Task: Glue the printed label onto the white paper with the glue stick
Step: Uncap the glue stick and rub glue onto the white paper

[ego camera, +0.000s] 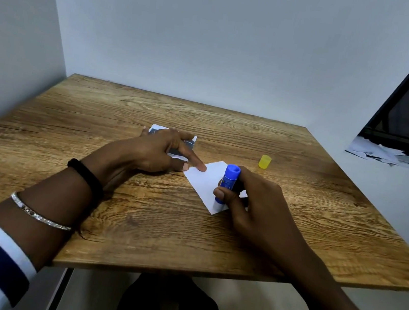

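Observation:
A small white paper [207, 182] lies on the wooden table [133, 224], turned diagonally. My right hand [252, 202] grips the blue glue stick [227, 182] upright, its lower tip pressed on the paper's near part. My left hand [155, 152] lies flat, its forefinger and thumb pinning the paper's left corner. Under the left hand's fingers sits the printed label [186, 144], dark with white edges, mostly hidden. The glue stick's yellow cap [264, 161] stands on the table to the right of the paper.
Grey walls close in the table at the back and left. A dark window frame with scraps of paper [375, 152] on its sill is at the far right. The table's near edge [179, 271] is above my lap.

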